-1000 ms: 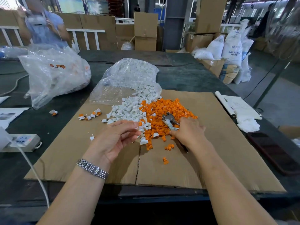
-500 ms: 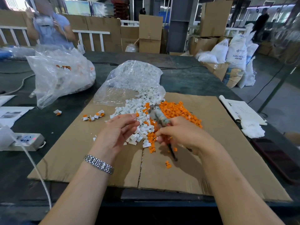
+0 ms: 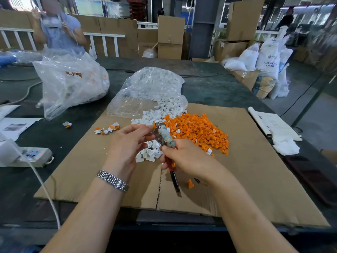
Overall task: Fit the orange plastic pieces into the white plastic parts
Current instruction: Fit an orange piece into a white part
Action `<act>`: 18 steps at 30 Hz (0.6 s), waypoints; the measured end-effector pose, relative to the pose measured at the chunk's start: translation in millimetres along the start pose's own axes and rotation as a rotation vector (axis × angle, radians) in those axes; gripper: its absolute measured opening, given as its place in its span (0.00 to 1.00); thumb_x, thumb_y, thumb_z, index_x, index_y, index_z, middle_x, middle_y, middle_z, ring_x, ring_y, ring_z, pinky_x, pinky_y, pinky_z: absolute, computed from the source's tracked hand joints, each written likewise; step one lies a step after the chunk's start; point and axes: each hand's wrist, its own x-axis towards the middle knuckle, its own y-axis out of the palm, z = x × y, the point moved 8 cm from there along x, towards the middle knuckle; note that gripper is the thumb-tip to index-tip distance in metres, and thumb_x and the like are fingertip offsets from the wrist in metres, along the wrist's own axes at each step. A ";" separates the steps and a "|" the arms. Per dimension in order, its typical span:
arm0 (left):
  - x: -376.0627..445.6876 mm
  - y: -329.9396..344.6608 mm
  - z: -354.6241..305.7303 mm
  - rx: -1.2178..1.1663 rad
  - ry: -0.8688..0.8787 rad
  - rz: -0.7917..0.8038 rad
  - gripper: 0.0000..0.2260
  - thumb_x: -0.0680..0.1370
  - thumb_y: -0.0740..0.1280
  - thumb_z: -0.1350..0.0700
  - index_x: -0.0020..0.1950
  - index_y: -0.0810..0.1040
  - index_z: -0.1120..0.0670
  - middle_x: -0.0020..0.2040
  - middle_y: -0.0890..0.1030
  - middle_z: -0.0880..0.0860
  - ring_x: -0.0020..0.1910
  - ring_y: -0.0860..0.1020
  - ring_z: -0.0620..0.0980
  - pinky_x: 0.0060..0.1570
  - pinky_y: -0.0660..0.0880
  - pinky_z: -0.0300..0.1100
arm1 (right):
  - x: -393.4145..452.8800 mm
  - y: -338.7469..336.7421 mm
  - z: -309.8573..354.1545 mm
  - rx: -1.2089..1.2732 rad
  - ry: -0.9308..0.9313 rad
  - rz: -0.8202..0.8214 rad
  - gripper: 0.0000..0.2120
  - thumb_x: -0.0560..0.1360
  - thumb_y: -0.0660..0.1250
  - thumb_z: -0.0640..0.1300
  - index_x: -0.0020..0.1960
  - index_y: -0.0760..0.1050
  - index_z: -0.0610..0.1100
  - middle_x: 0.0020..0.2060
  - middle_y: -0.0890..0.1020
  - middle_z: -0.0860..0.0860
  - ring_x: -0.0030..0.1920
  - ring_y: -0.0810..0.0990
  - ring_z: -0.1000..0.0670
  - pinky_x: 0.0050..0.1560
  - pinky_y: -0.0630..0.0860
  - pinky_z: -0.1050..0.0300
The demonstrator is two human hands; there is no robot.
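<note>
A loose heap of small, knobbly orange plastic pieces (image 3: pixel 198 129) is spread across the centre of the frame on a flat sheet of brown corrugated cardboard (image 3: pixel 255 170). Touching its left edge, a pile of small, blocky white plastic parts (image 3: pixel 149 151) is scattered, spilling from a crinkled clear plastic bag (image 3: pixel 147 90) just above it. A pair of pliers (image 3: pixel 165 137) with a dull metal head wrapped in grubby tape and red-and-black handles is held over the white pile. The handles are gripped by the right hand (image 3: pixel 187 159), its fingers curled round them. The left hand (image 3: pixel 127 143) is raised to the plier head, fingertips pinched at the metal tip; whether a piece is held there cannot be told. A shiny metal link watch band (image 3: pixel 113 180) is worn on the left wrist.

At centre left, a few white parts with orange fitted in them (image 3: pixel 107 129) are lying on the cardboard. A second, fuller clear bag (image 3: pixel 71 84) is seen at upper left on the dark table (image 3: pixel 209 88). A white power strip (image 3: pixel 31 156) is lying at the left edge.
</note>
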 end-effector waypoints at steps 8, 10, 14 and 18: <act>-2.2 -3.3 4.0 0.015 0.001 -0.039 0.02 0.74 0.76 0.62 0.43 0.84 0.58 0.41 0.87 0.57 0.38 0.84 0.47 0.31 0.75 0.33 | -3.9 14.3 4.4 -0.084 -0.057 -0.129 0.14 0.84 0.57 0.55 0.46 0.70 0.47 0.38 0.78 0.45 0.36 0.79 0.47 0.46 0.83 0.39; -3.0 -4.7 4.5 0.008 0.002 -0.053 0.02 0.74 0.76 0.63 0.42 0.84 0.58 0.40 0.86 0.57 0.38 0.84 0.47 0.30 0.75 0.33 | -4.6 14.4 5.1 -0.173 -0.059 -0.182 0.17 0.83 0.57 0.57 0.43 0.70 0.45 0.37 0.79 0.45 0.37 0.81 0.43 0.47 0.81 0.38; -5.0 -6.5 8.1 -0.012 -0.006 -0.088 0.02 0.74 0.75 0.65 0.43 0.83 0.61 0.36 0.85 0.57 0.35 0.83 0.48 0.30 0.76 0.34 | -5.2 14.1 5.1 -0.250 -0.024 -0.235 0.20 0.83 0.57 0.58 0.39 0.67 0.45 0.35 0.78 0.44 0.38 0.83 0.39 0.43 0.81 0.45; -5.2 -6.3 9.5 -0.042 -0.015 -0.088 0.03 0.74 0.76 0.65 0.45 0.83 0.62 0.36 0.85 0.58 0.36 0.84 0.50 0.34 0.79 0.36 | -3.9 15.2 1.5 -0.220 -0.006 -0.207 0.19 0.83 0.58 0.56 0.44 0.70 0.41 0.36 0.80 0.41 0.35 0.84 0.39 0.41 0.82 0.43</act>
